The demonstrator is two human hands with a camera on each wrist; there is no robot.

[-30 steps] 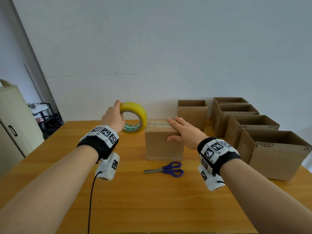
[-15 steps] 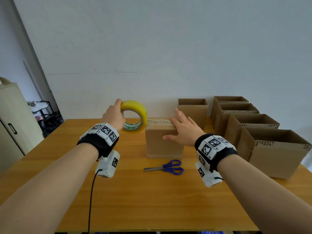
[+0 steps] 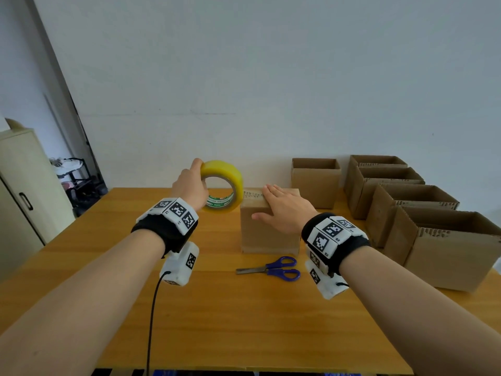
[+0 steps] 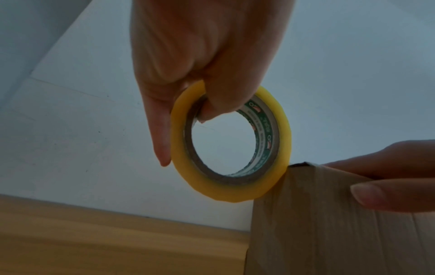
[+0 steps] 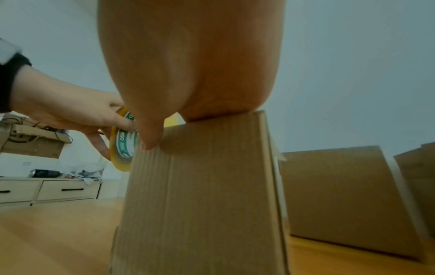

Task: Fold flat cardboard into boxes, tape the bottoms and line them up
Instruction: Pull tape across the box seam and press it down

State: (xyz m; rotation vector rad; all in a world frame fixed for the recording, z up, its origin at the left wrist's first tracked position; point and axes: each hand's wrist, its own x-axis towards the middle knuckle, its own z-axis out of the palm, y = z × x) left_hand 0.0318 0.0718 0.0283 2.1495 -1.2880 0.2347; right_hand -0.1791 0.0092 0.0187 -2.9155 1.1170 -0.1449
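A closed cardboard box (image 3: 269, 232) stands upside-down in the middle of the wooden table (image 3: 222, 321). My right hand (image 3: 284, 210) lies flat on its top, fingers straight, thumb down the near face (image 5: 150, 137). My left hand (image 3: 189, 188) grips a yellow tape roll (image 3: 223, 185), thumb inside the core (image 4: 212, 104), holding it upright against the box's upper left edge (image 4: 292, 167). The roll (image 5: 122, 147) peeks out behind the box (image 5: 200, 186) in the right wrist view. Any tape stretched over the top is hidden by my hand.
Blue-handled scissors (image 3: 271, 268) lie just in front of the box. Several open-topped cardboard boxes (image 3: 315, 181) (image 3: 444, 245) stand in a line along the right and back. A cabinet (image 3: 19, 196) stands off the table's left side.
My right hand slid leftward and farther across the box top, toward the tape roll. The left hand with the roll stayed by the box's left edge, shifting only slightly.
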